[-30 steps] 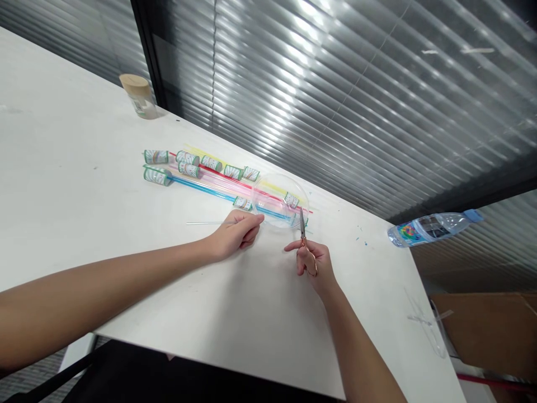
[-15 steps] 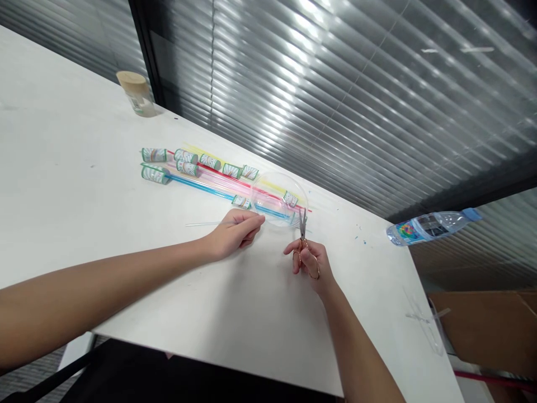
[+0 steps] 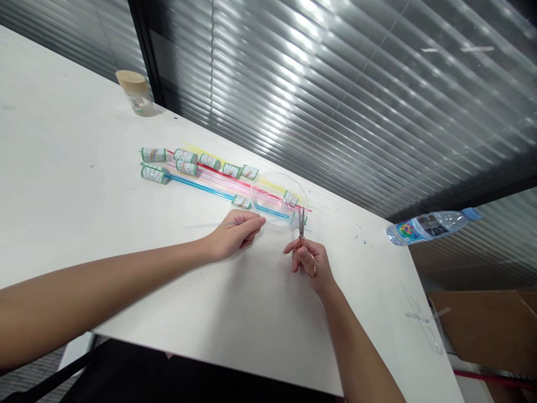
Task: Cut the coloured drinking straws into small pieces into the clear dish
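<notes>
My left hand (image 3: pixel 237 235) is closed on a thin clear straw-like stick (image 3: pixel 201 225), which sticks out to the left of the fist. In my right hand (image 3: pixel 312 263) are scissors (image 3: pixel 301 226) with gold handles, fingers through the loops and blades pointing away, nearly together. Just beyond both hands sits a clear round plastic bowl (image 3: pixel 279 174). Behind and partly under it lie long thin blue sticks (image 3: pixel 199 187), red sticks (image 3: pixel 229 178) and yellow ones. Several small labelled rolls with green edges (image 3: pixel 154 174) lie on and around the sticks.
On the white table (image 3: pixel 126 240), a lidded container (image 3: pixel 136 92) stands at the far left edge. A plastic bottle (image 3: pixel 432 226) lies at the right edge. Small blue scraps (image 3: pixel 364 242) are scattered near it. Clear plastic pieces (image 3: pixel 423 319) and a cardboard box (image 3: pixel 482 330) are at the right.
The scissors' blades have come closer together and the handles have closed slightly. My left hand has barely moved and still holds the stick.
</notes>
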Motion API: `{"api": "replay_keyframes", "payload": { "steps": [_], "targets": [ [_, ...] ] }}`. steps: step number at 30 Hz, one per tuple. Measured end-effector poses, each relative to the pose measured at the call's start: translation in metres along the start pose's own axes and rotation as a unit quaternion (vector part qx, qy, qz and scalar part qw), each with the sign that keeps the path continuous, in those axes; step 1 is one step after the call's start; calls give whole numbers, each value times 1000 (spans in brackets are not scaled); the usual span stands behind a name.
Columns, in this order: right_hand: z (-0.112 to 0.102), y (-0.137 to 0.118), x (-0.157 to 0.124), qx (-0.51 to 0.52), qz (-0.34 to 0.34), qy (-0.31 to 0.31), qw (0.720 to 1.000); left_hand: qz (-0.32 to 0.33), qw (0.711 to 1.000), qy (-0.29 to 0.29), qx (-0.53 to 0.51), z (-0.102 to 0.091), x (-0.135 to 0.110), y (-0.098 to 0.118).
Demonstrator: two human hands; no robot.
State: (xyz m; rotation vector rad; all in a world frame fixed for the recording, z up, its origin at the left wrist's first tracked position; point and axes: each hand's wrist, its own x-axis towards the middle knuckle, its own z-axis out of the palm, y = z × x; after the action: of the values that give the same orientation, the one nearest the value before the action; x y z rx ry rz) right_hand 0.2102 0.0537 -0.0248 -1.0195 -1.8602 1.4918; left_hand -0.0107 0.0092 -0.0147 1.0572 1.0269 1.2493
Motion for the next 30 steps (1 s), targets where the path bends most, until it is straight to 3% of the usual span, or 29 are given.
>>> {"api": "replay_keyframes", "payload": {
  "steps": [13,30],
  "targets": [
    [1,-1,1,-14,0,12,1000,-11,999,10,-32,3,1,3],
    [3,-7,0,-3,12,-13,1000,-14,999,-28,44,-3,-1,-2]
  ]
}}
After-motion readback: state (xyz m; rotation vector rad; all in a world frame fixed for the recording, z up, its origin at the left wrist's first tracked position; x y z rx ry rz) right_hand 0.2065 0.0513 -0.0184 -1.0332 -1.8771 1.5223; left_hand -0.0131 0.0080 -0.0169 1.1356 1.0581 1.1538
